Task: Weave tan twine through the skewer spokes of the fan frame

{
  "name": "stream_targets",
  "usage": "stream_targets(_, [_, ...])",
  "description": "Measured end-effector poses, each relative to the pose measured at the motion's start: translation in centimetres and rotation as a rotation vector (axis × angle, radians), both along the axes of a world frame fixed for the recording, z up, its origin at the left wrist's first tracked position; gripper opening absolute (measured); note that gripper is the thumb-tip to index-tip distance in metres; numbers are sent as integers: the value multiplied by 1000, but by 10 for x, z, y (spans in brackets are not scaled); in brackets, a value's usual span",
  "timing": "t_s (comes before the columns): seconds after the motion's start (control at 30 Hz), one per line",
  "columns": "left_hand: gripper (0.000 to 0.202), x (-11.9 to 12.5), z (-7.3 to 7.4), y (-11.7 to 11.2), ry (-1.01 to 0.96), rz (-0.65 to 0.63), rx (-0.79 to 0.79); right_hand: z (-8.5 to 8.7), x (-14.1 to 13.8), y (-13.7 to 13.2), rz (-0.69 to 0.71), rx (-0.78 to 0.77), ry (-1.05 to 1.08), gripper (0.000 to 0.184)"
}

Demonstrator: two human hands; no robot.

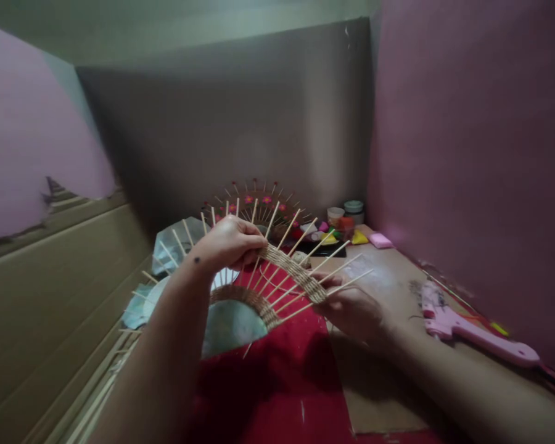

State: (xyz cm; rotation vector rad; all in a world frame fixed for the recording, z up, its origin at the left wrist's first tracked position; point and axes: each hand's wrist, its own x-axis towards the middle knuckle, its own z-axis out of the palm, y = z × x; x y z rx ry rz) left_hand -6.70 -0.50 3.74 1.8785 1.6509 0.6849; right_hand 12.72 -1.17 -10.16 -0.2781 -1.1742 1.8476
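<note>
A half-round woven fan frame stands tilted between my hands, with pale sticks [287,229] spreading out from its base. A narrow inner woven band [254,298] edges a pale patterned half-disc [234,327]. Farther out, a twine woven band [292,269] crosses the sticks on the right side. My left hand [238,242] is closed, pinching this outer band at its upper end, thumb and fingers together. At the lower right end, my right hand [354,306] grips the band and the last sticks; its fingers are partly hidden behind the weave. A loose strand [277,287] hangs beneath the outer band.
Red cloth [268,394] covers the work surface, beside brown cardboard [379,388]. A pink glue gun [485,339] lies at right. Behind stand a flower-decorated fan [267,200], a lidded jar [354,211] and an orange cup [346,226]. Long strips [99,394] lie at left near the cardboard wall [50,296].
</note>
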Motion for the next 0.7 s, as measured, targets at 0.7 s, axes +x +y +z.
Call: stream_targets(0.7, [22,24,-18,-16,120,-39,443,-2,-3,-4,-140,48,-233,23])
